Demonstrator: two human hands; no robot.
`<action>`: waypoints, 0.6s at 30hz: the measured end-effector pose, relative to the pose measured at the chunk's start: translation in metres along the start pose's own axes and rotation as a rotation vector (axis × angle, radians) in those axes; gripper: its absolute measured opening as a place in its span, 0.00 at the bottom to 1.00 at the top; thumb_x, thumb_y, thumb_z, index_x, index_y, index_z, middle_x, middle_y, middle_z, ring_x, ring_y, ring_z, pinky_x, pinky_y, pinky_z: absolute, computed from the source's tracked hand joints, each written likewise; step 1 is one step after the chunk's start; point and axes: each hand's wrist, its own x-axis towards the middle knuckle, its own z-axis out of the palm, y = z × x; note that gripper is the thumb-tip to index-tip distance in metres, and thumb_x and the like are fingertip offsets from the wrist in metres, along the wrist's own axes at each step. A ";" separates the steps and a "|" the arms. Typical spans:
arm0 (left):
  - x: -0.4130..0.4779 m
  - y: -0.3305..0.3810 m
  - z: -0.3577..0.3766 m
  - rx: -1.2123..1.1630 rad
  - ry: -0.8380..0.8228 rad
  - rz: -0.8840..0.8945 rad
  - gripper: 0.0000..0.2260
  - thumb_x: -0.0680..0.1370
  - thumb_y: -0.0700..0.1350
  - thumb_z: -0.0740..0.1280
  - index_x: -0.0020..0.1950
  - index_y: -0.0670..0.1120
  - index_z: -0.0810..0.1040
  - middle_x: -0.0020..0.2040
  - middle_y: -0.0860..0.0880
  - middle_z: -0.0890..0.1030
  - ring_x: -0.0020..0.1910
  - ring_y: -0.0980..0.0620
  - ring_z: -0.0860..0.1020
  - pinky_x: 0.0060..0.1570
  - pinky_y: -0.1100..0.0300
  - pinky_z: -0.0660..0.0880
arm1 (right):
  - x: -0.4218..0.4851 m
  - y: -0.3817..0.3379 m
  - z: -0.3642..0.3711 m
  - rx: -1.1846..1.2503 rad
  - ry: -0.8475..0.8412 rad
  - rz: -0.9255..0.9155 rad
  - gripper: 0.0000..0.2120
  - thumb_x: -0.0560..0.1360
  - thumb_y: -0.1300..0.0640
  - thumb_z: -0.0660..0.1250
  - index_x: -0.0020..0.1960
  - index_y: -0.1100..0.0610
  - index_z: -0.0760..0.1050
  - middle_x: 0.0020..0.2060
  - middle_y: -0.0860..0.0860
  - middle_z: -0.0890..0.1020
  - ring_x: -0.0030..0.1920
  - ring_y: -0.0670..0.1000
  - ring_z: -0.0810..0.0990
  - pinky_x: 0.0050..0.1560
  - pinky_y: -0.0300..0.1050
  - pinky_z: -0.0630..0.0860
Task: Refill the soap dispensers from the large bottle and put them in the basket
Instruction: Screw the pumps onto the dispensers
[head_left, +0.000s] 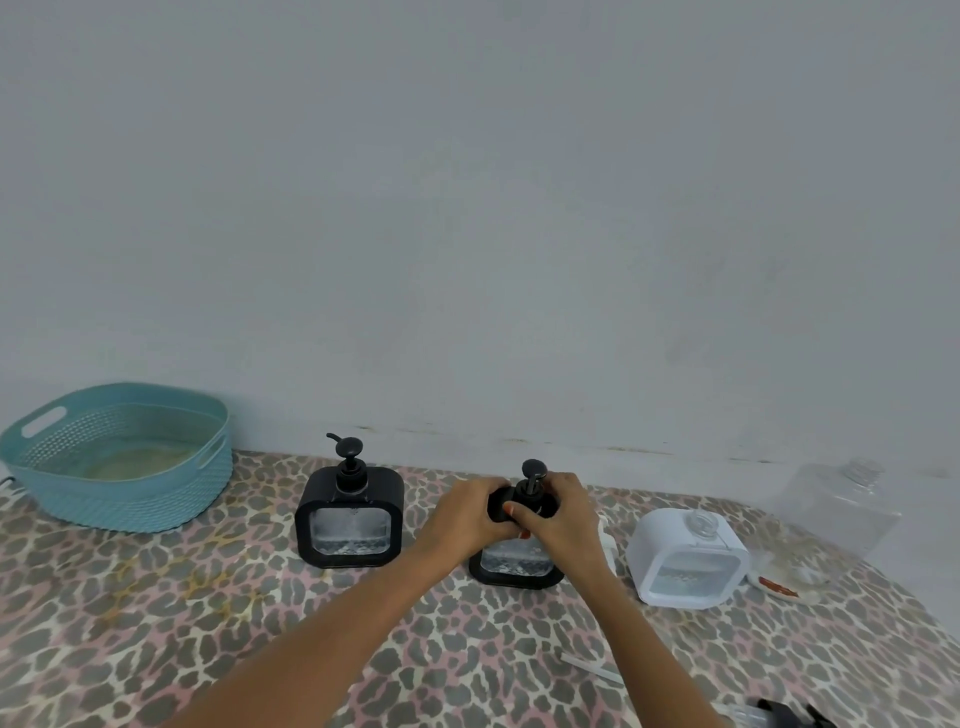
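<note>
Two hands (467, 512) (558, 519) gripping upright middle dispenser (511, 562), pump spout possibly pointing away

The basket (130, 501) is teal plastic with a moulded woven texture. The left dispenser (349, 519) has a matt black shell and a clear glossy window. The white dispenser (685, 556) is smooth plastic (faintly shiny). The tablecloth (208, 623) is printed cloth, matt.

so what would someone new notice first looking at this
The left hand and right hand grip the top of a black soap dispenser in the middle of the leopard-print table. A second black dispenser stands to its left and a white dispenser with no pump to its right. A teal basket sits at the far left by the wall.
</note>
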 end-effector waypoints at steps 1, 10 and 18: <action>0.000 0.000 0.000 0.005 -0.002 -0.001 0.15 0.68 0.46 0.73 0.53 0.44 0.79 0.46 0.46 0.83 0.46 0.48 0.80 0.47 0.52 0.77 | -0.001 -0.001 -0.002 0.007 -0.015 -0.010 0.14 0.68 0.56 0.72 0.52 0.56 0.75 0.46 0.49 0.74 0.49 0.51 0.74 0.51 0.44 0.72; 0.000 0.002 0.000 0.033 0.001 -0.001 0.19 0.68 0.48 0.74 0.55 0.43 0.78 0.49 0.45 0.82 0.49 0.48 0.79 0.50 0.52 0.76 | -0.003 0.000 -0.023 0.131 -0.075 -0.022 0.13 0.70 0.65 0.69 0.54 0.56 0.79 0.46 0.50 0.81 0.43 0.38 0.75 0.42 0.23 0.68; 0.000 0.000 0.000 0.025 0.008 0.005 0.18 0.67 0.48 0.74 0.55 0.45 0.78 0.49 0.46 0.82 0.49 0.49 0.79 0.50 0.52 0.76 | 0.000 0.002 -0.011 0.031 -0.050 -0.004 0.17 0.69 0.56 0.71 0.57 0.55 0.75 0.50 0.47 0.74 0.52 0.47 0.73 0.56 0.42 0.69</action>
